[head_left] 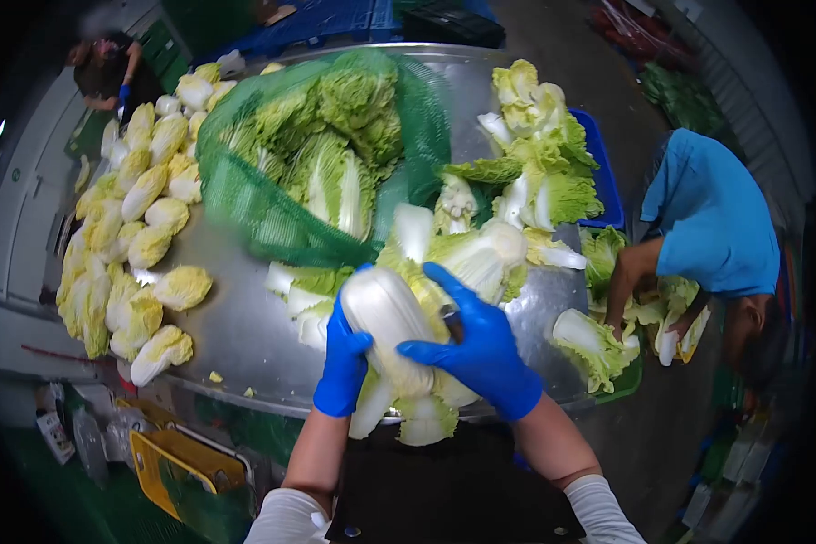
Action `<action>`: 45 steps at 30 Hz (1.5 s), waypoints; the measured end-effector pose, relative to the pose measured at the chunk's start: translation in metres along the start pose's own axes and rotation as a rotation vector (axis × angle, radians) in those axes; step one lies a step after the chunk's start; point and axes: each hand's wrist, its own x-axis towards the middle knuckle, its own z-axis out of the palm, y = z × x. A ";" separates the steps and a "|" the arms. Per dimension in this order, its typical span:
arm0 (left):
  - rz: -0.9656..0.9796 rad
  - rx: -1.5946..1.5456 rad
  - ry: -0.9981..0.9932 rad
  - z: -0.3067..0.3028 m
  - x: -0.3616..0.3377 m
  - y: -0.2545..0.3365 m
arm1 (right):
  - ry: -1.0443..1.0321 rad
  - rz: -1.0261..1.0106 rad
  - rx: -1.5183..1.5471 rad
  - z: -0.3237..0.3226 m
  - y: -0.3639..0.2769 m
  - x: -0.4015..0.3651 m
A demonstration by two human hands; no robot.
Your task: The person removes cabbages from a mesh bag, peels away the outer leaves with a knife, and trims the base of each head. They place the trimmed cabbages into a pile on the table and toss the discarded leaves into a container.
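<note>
A pale napa cabbage, its white stem end up, is held in front of me over the metal table. My left hand, in a blue glove, is wrapped round its left side. My right hand, also gloved in blue, has its thumb pressed on the cabbage's right side and its index finger stretched up and away. A small dark metallic piece shows between that thumb and finger; I cannot make out what it is. Loose outer leaves lie under and around the cabbage.
A green mesh bag of leafy cabbages lies open ahead. Trimmed yellow cabbages are piled at left, leaves heaped at right beside a blue crate. A person bends over leaves at right; another person stands far left.
</note>
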 end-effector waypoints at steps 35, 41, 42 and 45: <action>-0.555 -0.685 -0.106 -0.003 -0.025 -0.032 | -0.285 0.541 0.575 0.017 0.047 0.004; -0.810 -0.692 -0.185 -0.007 -0.025 -0.023 | -0.415 0.569 0.376 -0.019 0.051 0.000; -0.849 -0.705 -0.293 -0.010 -0.024 -0.023 | -0.444 0.544 0.314 -0.026 0.052 0.002; -0.873 -0.473 -0.214 -0.002 -0.020 0.002 | -0.230 0.280 0.019 -0.037 0.080 0.000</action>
